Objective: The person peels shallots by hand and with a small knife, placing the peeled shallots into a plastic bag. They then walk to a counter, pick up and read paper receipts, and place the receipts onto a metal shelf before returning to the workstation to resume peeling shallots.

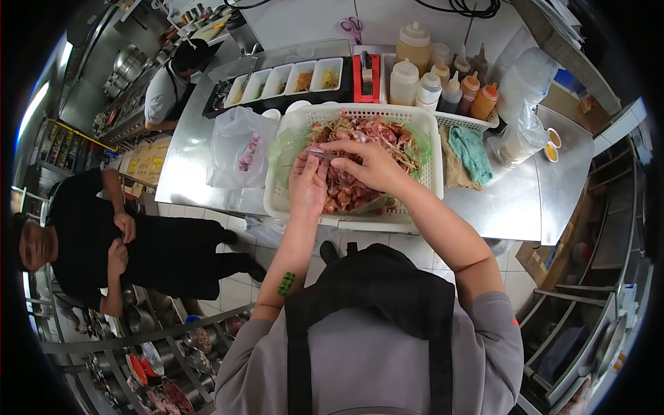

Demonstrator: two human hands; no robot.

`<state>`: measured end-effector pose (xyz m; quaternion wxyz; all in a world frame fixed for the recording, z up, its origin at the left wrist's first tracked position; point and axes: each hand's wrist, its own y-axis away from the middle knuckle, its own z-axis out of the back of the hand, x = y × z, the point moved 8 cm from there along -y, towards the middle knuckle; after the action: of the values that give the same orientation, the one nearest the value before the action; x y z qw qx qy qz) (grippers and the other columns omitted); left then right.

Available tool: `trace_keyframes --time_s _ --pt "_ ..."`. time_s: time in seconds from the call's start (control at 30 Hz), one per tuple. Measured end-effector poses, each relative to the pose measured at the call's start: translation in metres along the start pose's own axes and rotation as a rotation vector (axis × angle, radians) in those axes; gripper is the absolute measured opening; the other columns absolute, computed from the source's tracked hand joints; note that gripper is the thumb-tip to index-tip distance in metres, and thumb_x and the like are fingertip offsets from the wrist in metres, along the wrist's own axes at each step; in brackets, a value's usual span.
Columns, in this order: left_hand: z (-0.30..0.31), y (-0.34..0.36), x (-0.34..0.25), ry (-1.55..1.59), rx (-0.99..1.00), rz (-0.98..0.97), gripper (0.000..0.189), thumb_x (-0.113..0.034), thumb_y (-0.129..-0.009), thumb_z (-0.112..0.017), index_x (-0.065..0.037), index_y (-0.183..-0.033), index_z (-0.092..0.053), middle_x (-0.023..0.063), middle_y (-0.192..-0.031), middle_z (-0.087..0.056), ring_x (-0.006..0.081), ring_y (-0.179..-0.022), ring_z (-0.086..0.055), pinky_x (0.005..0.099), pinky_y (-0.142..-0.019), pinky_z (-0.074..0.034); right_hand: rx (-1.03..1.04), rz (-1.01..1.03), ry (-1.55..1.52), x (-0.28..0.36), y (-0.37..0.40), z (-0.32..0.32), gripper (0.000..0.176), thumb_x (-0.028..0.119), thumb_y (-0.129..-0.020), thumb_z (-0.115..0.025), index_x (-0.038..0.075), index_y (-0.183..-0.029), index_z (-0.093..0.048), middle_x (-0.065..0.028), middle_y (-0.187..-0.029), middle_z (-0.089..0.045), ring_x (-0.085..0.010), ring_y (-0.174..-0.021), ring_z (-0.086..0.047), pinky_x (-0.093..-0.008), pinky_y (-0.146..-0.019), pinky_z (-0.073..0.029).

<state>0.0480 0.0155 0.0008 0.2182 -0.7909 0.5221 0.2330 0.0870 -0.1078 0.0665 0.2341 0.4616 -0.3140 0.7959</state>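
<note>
Both my hands are over a white perforated basket (432, 162) lined with green plastic. Inside lies a heap of reddish-brown shallots (342, 197) mixed with loose dry skins (370, 128). My left hand (309, 181) pinches a small pinkish shallot (315, 148), mostly covered by my fingers. Closed around a small knife (324, 155), my right hand (370, 166) holds its short grey blade against the shallot at my left fingertips. Left of the basket, a clear plastic bag (225, 142) contains several peeled purple shallots (248, 153).
Behind the basket are white condiment tubs (302, 77), a red-framed holder (366, 77) and several squeeze bottles (429, 90). A green cloth (470, 153) lies to the right. One person (90, 238) stands at left; another (173, 86) works farther back.
</note>
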Motion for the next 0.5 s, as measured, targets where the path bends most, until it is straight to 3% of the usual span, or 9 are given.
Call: trace_keyframes --time_s 0.37,0.43,0.5 --pt "0.000 -0.001 -0.002 -0.257 -0.001 -0.048 0.013 -0.002 -0.084 -0.057 -0.003 -0.097 -0.053 0.0077 -0.102 -0.058 0.0156 -0.094 -0.057 0.0286 -0.086 -0.049 -0.089 0.087 0.273 0.006 0.001 0.007 0.028 0.018 -0.082 -0.059 0.015 -0.110 -0.060 -0.0112 -0.101 -0.062 -0.0279 -0.104 -0.055 -0.0361 -0.087 -0.045" --pt "-0.001 -0.001 -0.002 -0.251 -0.017 -0.040 0.016 -0.002 -0.084 -0.058 -0.001 -0.100 -0.054 0.0083 -0.101 -0.058 0.0162 -0.094 -0.057 0.0297 -0.087 -0.048 -0.139 0.126 0.206 0.005 0.001 0.010 0.025 0.022 -0.083 -0.058 0.015 -0.107 -0.061 -0.0101 -0.092 -0.064 -0.0278 -0.081 -0.061 -0.0348 -0.074 -0.047" --pt "-0.003 -0.001 -0.002 -0.244 -0.035 -0.034 0.020 -0.002 -0.084 -0.058 0.001 -0.103 -0.054 0.0089 -0.100 -0.059 0.0167 -0.095 -0.057 0.0307 -0.088 -0.047 -0.142 0.106 0.069 -0.001 -0.001 0.012 0.025 0.021 -0.083 -0.058 0.013 -0.107 -0.061 -0.0092 -0.091 -0.065 -0.0240 -0.081 -0.061 -0.0330 -0.074 -0.047"
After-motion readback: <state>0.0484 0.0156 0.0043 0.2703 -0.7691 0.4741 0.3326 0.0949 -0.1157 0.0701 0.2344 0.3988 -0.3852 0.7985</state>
